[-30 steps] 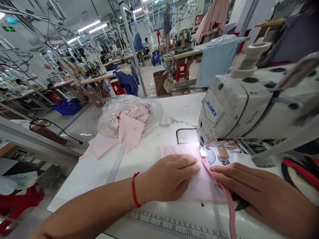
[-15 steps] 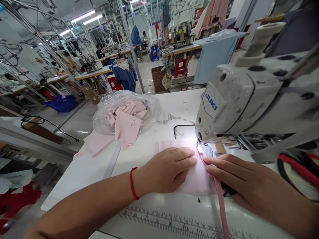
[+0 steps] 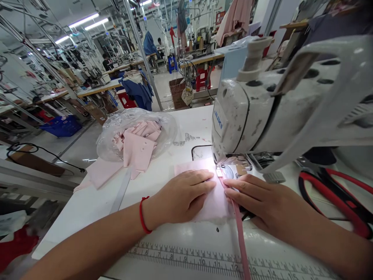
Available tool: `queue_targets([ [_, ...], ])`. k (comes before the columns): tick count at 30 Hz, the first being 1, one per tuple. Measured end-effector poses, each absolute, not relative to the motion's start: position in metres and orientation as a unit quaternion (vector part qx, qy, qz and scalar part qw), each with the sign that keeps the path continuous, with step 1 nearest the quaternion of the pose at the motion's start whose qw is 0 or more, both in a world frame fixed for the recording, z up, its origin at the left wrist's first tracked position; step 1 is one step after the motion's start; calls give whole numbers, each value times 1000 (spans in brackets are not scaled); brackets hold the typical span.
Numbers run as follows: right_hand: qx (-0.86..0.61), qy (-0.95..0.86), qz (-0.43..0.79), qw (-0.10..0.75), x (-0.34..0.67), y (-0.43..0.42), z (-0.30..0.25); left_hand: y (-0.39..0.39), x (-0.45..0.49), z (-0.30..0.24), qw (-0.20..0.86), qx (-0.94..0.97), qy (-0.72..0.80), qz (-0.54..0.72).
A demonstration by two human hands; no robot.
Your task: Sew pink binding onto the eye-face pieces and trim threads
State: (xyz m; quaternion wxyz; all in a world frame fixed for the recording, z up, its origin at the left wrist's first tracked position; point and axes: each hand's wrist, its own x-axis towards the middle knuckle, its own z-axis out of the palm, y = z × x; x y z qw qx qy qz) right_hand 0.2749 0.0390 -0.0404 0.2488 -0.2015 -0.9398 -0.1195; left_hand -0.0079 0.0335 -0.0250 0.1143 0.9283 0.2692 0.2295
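Note:
A pale pink fabric piece (image 3: 214,204) lies flat on the white table under the presser foot of a white Juki sewing machine (image 3: 262,112). My left hand (image 3: 180,196) rests palm down on the fabric, fingers stretched toward the needle. My right hand (image 3: 262,200) lies flat beside it, fingers extended, pressing a narrow pink strip (image 3: 240,241) that runs from the needle toward the table's near edge. A red cord circles my left wrist.
A clear plastic bag of pink fabric pieces (image 3: 136,134) sits at the table's far left, with loose pieces beside it. Red-handled scissors (image 3: 335,194) lie at the right. A printed ruler (image 3: 221,264) runs along the near edge. Other sewing stations fill the background.
The view has shifted to the right and closer to the machine. Both hands stay flat on the fabric, which has slid slightly toward the needle.

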Motion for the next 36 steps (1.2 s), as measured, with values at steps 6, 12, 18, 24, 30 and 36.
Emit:
queue_targets([
  [6,-208,-934,-115,266,276,38,-45,34,-10,-26,114,928,269,232],
  [12,-214,-938,-47,269,279,40,-47,34,-8,-21,122,930,234,255],
  [18,-300,-900,47,312,289,42,-64,32,-6,-22,129,940,210,235],
  [24,-272,-919,76,274,290,43,-55,33,-7,-26,109,944,204,237],
  [30,-228,-934,-7,276,283,42,-62,32,-7,-25,115,945,209,223],
  [36,-228,-939,-54,253,278,39,-63,32,-7,-23,125,939,224,229],
])
